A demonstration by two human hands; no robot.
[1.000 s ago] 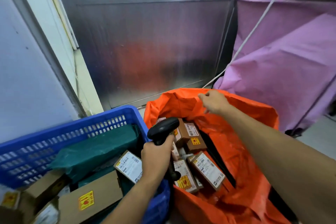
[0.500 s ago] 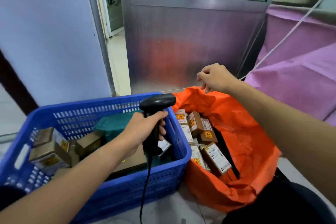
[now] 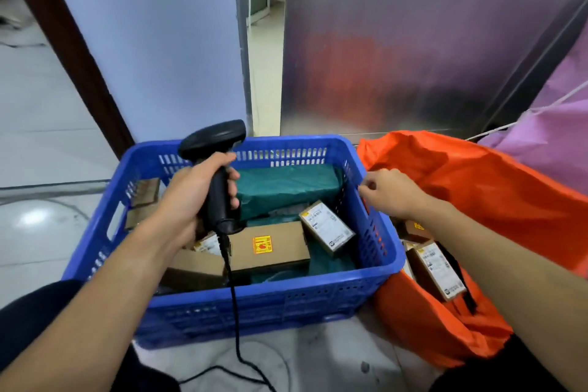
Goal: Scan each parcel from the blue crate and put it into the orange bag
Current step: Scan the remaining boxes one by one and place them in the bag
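Note:
The blue crate (image 3: 264,305) stands in front of me with several parcels inside: a long brown box with a yellow-red sticker (image 3: 270,248), a small box with a white label (image 3: 327,227) and a green wrapped parcel (image 3: 286,186). My left hand (image 3: 194,197) grips the black barcode scanner (image 3: 216,169) over the crate's left half. My right hand (image 3: 388,191) hovers over the crate's right rim, fingers loosely curled, holding nothing. The orange bag (image 3: 477,188) sits to the right, open, with labelled boxes (image 3: 436,267) inside.
The scanner's black cable (image 3: 237,328) hangs over the crate's front wall down to the floor. A metal door panel (image 3: 413,48) and a pale wall (image 3: 152,41) stand behind. A purple bag (image 3: 560,124) with a white cord lies at far right.
My view has swung left from the orange bag to the crate. My right hand has come away from the bag's far rim and down to the crate's right rim. The scanner stays in my left hand.

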